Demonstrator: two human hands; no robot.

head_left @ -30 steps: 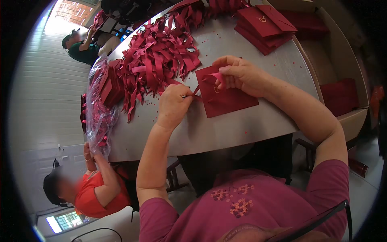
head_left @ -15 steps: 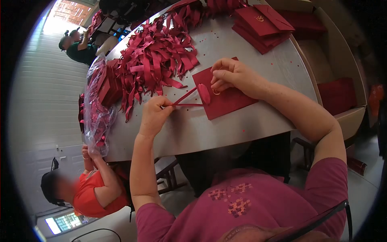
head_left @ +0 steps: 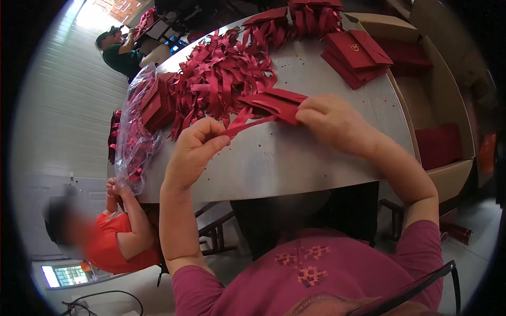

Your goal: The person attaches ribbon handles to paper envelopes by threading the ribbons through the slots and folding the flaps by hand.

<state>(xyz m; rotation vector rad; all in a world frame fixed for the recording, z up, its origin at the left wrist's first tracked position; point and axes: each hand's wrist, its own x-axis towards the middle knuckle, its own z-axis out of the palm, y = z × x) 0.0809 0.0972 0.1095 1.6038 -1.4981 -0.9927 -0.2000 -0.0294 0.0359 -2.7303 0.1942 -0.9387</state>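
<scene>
A dark red paper gift bag (head_left: 276, 102) is tilted up off the metal table, its flat face turned away from me. My left hand (head_left: 197, 150) pinches the bag's red ribbon handle (head_left: 247, 125) between thumb and fingers and draws it out to the left. At the bag's right end, my right hand (head_left: 332, 124) grips the edge with curled fingers; the fingertips are partly hidden. Just behind the bag lies a heap of loose red ribbons (head_left: 216, 79).
A stack of red gift bags (head_left: 358, 55) sits at the back right, beside an open cardboard box (head_left: 453, 105) holding more bags. At left, clear plastic wrap (head_left: 126, 152) lies by more bags (head_left: 155, 108); a person in orange (head_left: 124, 239) has hands there. Another person (head_left: 118, 55) is farther back.
The bag has been lifted and tilted from lying flat. My right hand has gone from above its front to its right edge. My left hand still holds the ribbon handle.
</scene>
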